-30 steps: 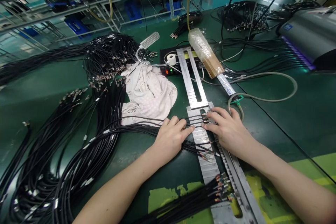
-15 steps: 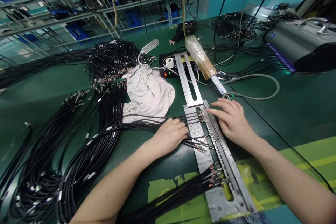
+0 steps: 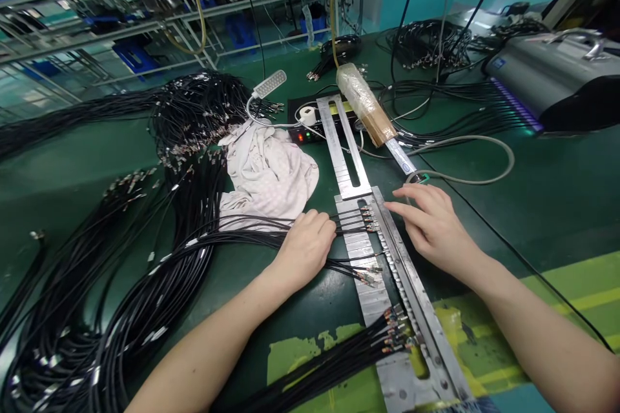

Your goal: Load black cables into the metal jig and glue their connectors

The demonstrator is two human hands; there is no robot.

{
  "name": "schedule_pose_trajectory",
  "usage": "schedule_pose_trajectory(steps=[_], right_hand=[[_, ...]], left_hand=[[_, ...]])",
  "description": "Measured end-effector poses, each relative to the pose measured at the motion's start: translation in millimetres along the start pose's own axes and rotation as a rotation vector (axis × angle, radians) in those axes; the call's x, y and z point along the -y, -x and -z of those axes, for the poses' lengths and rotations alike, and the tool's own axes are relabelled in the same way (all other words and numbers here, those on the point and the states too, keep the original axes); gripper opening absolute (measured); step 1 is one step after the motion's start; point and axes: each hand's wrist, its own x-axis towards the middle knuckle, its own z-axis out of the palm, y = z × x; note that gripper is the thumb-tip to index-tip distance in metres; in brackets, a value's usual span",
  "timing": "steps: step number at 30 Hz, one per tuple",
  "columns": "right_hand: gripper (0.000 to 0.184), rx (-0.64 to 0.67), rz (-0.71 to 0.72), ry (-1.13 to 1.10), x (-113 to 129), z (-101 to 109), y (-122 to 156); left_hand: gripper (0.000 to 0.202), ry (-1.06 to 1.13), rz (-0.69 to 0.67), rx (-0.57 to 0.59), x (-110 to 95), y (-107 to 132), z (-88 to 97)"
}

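Left forearm is slanting in from lower left; left hand is lying palm-down over black cables, fingers curled, underside hidden, can't tell if gripping. Cables are running left to right, connector ends pointing right, lying across slotted metal jig on green surface. Jig's long axis is slanting from far left to near right. Right hand is hovering just beside jig's right edge, fingers loosely apart, holding nothing.
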Motion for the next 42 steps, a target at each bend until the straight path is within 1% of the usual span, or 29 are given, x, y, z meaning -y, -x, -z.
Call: schedule_pose_trajectory(steps=[4, 8, 14, 18, 21, 24, 28, 31, 34, 36, 38, 40, 42], right_hand=[[0.036, 0.027, 0.009, 0.006, 2.6, 0.9, -0.1], [0.037, 0.066, 0.022, 0.012, 4.5, 0.2, 0.5], [0.037, 0.094, 0.048, 0.019, 5.7, -2.8, 1.8], [0.045, 0.175, 0.09, 0.059, 10.9, -8.4, 0.9], [0.048, 0.238, 0.143, 0.114, 14.4, -13.0, 0.1], [0.041, 0.235, 0.185, 0.179, 17.5, -14.5, -0.9], [0.029, 0.213, 0.281, 0.273, 29.2, -13.8, -3.9], [0.028, 0.249, 0.315, 0.325, 43.5, -15.1, -6.7], [0.029, 0.28, 0.307, 0.355, 52.8, -17.4, -7.2], [0.03, 0.285, 0.3, 0.356, 51.5, -18.5, -5.7], [0.03, 0.275, 0.275, 0.318, 43.3, -19.0, -3.2], [0.036, 0.258, 0.224, 0.233, 31.5, -19.3, -0.4], [0.045, 0.238, 0.173, 0.138, 20.9, -19.4, 1.8]], left_hand=[[0.024, -0.007, -0.032, 0.038, 0.2, 1.0, 3.3], [0.022, -0.041, -0.056, 0.04, 1.4, 1.7, 5.3], [0.021, -0.026, -0.063, 0.05, 0.0, -0.1, 0.1], [0.02, -0.038, -0.05, 0.038, -1.5, -0.1, -4.3], [0.023, -0.015, -0.099, 0.049, -0.7, 0.7, -5.1], [0.03, 0.007, -0.121, 0.076, 2.3, 0.7, -3.5], [0.032, 0.076, -0.083, 0.119, 5.4, 1.1, 0.1], [0.033, 0.01, -0.072, 0.094, 0.7, 3.6, 2.4], [0.03, -0.104, -0.074, 0.073, -9.9, 6.9, 4.4], [0.028, -0.145, -0.092, 0.086, -15.7, 8.4, 6.2], [0.027, -0.144, -0.134, 0.111, -17.3, 9.0, 9.7], [0.025, -0.106, -0.179, 0.144, -15.0, 9.2, 15.2], [0.018, -0.056, -0.194, 0.201, -11.0, 9.4, 21.5]])
